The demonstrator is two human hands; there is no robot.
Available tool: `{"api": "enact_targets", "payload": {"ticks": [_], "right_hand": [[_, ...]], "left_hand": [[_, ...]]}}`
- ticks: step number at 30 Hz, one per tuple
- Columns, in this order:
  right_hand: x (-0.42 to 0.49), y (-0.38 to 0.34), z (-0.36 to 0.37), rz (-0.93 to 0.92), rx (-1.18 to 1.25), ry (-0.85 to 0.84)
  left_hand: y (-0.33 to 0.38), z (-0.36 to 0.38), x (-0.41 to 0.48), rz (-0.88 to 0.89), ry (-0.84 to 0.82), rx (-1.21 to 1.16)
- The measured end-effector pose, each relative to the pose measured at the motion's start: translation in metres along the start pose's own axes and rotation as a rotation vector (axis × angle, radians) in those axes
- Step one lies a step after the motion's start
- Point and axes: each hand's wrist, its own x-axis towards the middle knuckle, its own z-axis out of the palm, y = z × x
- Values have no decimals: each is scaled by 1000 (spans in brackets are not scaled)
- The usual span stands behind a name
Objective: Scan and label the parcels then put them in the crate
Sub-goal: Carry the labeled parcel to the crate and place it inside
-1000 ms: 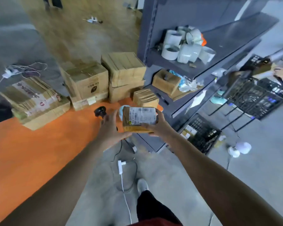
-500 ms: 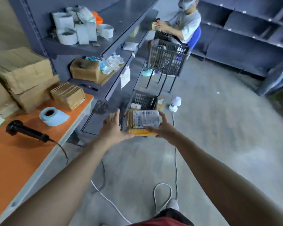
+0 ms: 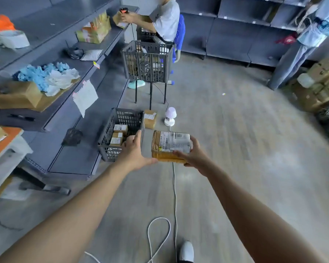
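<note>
Brown, tape-wrapped parcel (image 3: 158,149) bears a white barcode label (image 3: 174,142).

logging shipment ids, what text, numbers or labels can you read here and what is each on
Nothing reads as actual words or numbers.
White label on the held parcel in the right hand: barcodes and print lines, too blurred.
Labels on the crated parcels in the crate: too small.
Label on the floor parcel beside the crate: too small.
Hanging paper sheet: no print can be made out.
</note>
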Motion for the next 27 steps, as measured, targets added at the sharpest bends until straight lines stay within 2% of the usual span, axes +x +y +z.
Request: {"api": "enact_targets", "payload": {"ticks": [5, 11, 20, 27], "right_hand": [[31, 20, -103, -5, -44, -5], [82, 16, -156, 0, -43, -62], [209, -34, -153, -35, -100, -184], [355, -115, -106, -101, -308, -330]], "left_hand": [[94, 44, 35, -4, -44, 17], [141, 52, 79, -52, -6, -10], [122, 34, 178, -168, 50, -137], [57, -5, 305, -396, 82, -261]]}}
